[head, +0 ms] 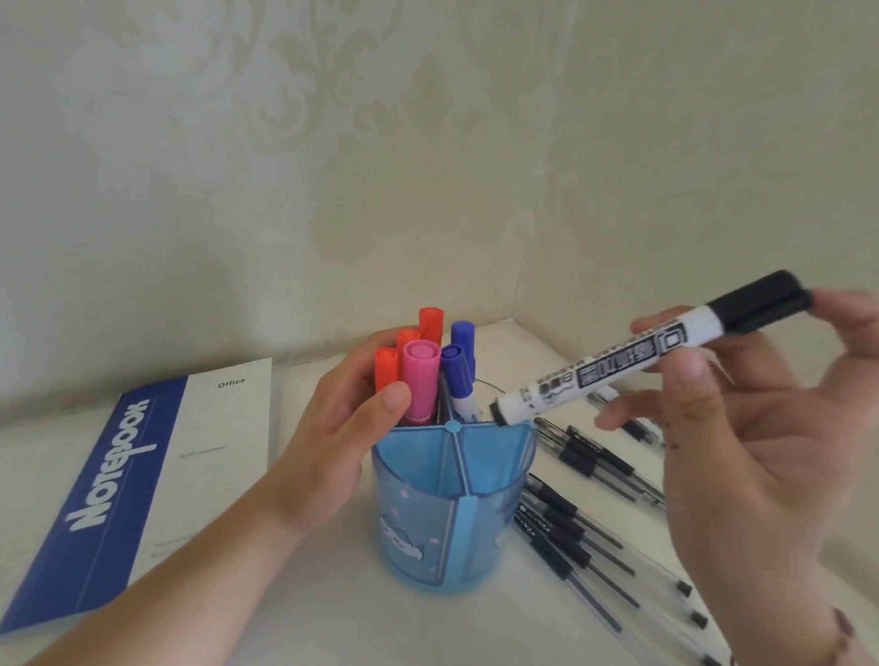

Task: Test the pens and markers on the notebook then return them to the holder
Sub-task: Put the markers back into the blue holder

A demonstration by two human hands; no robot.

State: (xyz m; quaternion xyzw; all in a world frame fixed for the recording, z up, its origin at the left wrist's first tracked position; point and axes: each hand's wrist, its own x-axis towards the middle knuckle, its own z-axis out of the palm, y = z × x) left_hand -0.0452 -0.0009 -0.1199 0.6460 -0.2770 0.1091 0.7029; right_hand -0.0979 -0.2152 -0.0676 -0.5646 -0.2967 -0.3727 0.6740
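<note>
Black-capped marker [647, 351] in right-hand fingers [682, 368], slanted, tail toward holder [450, 508].

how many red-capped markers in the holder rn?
3. All stand in the translucent blue plastic holder, far-left compartment: tallest red-capped marker at the back, one in the middle, one nearest the left hand. The hand may hide more.

Bare forearms — beaded bracelet [798, 663]

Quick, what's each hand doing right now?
Left hand: closed around the markers in the holder.
Right hand: holding the black marker, its end at the holder's rim.
</note>
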